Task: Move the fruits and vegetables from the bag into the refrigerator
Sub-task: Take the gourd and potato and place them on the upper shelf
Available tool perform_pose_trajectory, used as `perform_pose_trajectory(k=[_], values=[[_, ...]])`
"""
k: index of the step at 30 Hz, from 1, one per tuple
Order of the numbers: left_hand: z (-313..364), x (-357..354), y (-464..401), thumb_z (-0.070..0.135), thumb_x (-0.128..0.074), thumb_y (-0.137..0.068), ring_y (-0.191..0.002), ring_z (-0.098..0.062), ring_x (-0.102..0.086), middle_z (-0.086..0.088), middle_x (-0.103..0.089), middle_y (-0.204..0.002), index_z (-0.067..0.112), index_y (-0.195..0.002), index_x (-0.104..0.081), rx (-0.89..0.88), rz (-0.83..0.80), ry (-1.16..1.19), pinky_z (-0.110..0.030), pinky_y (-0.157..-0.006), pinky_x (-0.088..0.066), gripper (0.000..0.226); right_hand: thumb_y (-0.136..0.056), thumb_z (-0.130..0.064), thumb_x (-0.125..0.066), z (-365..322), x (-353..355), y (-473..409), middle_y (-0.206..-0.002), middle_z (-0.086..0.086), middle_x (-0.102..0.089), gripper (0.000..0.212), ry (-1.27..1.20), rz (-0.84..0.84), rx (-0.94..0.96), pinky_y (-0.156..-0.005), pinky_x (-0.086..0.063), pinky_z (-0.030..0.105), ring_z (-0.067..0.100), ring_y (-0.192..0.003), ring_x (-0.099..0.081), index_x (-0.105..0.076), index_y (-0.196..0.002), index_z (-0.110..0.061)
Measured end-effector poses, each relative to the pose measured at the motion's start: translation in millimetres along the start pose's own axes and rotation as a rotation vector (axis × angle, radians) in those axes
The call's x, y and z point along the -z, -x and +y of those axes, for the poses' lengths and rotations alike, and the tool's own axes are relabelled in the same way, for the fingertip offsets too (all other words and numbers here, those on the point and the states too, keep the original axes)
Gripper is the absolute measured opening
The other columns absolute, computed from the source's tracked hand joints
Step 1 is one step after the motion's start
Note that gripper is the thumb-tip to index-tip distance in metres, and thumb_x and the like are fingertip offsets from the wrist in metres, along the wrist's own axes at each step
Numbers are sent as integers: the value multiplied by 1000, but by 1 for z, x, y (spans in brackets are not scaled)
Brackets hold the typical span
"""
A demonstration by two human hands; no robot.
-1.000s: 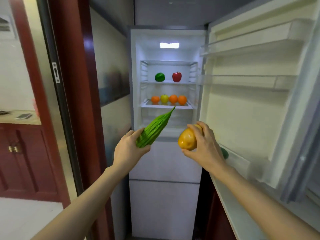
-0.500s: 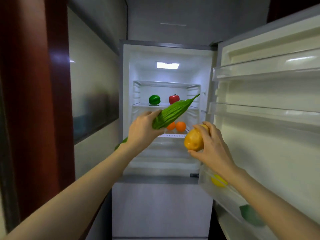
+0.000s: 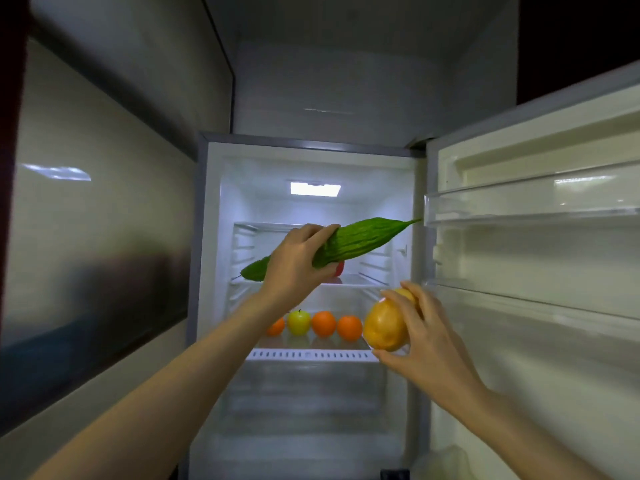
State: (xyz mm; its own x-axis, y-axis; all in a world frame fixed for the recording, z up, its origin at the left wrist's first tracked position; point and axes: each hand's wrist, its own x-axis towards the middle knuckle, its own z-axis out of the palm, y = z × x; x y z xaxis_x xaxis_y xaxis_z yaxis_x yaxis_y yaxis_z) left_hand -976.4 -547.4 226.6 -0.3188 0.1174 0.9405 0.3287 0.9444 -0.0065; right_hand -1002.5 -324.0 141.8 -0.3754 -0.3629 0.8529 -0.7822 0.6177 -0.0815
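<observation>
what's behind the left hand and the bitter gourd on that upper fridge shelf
Behind the left hand gripping the bitter gourd, only a red sliver of some produce shows on the upper shelf. Hand and gourd cover the rest.

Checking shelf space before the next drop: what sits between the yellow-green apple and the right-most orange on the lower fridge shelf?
One round orange sits between the yellow-green apple and the right-most orange, seen in the head view.

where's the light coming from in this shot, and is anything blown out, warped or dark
Head view: the fridge's ceiling lamp is blown out white and lights the shelves; the door edges bow from wide-angle distortion; the left wall panel shows a glare streak; the upper corners go dark.
</observation>
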Motion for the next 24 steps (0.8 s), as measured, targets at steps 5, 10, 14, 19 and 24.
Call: perform_pose_trajectory(k=[5, 10, 14, 19, 24], values=[[-37, -49, -15, 27, -70, -78, -105, -26, -52, -6, -57, -123, 19, -134, -48, -63, -101, -83, -36, -78, -46, 61, -59, -41, -81, 14, -25, -8, -142, -5, -25, 84, 29, 17, 73, -83, -50, 35, 25, -127, -39, -37, -131, -35], [-85, -98, -26, 50, -56, -79, -106, -27, -54, -6, -58, -120, 20, -134, -49, -66, -268, -201, -38, -79, -49, 62, -57, -41, -84, 28, -46, -19, -141, -10, -22, 87, -2, 35, 32, -81, -43, 26, 24, -125, -43, -36, -130, -38], [-119, -119, -36, 64, -37, -76, -109, -26, -53, -5, -58, -123, 22, -135, -47, -27, -354, -239, -37, -83, -49, 73, -60, -44, -80, 25, -66, -24, -145, -7, -26, 81, -7, 27, -4, -86, -46, 31, 22, -130, -38, -41, -131, -36], [-157, -145, -57, 34, -62, -84, -106, -23, -54, -3, -56, -122, 29, -138, -41, -15, -468, -287, -35, -81, -47, 58, -64, -45, -76, 18, -92, -40, -144, -5, -26, 81, 63, -8, 29, -82, -51, 33, 19, -128, -33, -35, -133, -35], [-190, -174, -72, 28, -67, -81, -99, -24, -56, -4, -59, -115, 30, -138, -42, -11, -551, -323, -35, -76, -49, 62, -70, -43, -72, 19, -117, -69, -148, -6, -15, 82, 90, -81, -37, -91, -49, 37, 19, -133, -25, -24, -137, -38]])
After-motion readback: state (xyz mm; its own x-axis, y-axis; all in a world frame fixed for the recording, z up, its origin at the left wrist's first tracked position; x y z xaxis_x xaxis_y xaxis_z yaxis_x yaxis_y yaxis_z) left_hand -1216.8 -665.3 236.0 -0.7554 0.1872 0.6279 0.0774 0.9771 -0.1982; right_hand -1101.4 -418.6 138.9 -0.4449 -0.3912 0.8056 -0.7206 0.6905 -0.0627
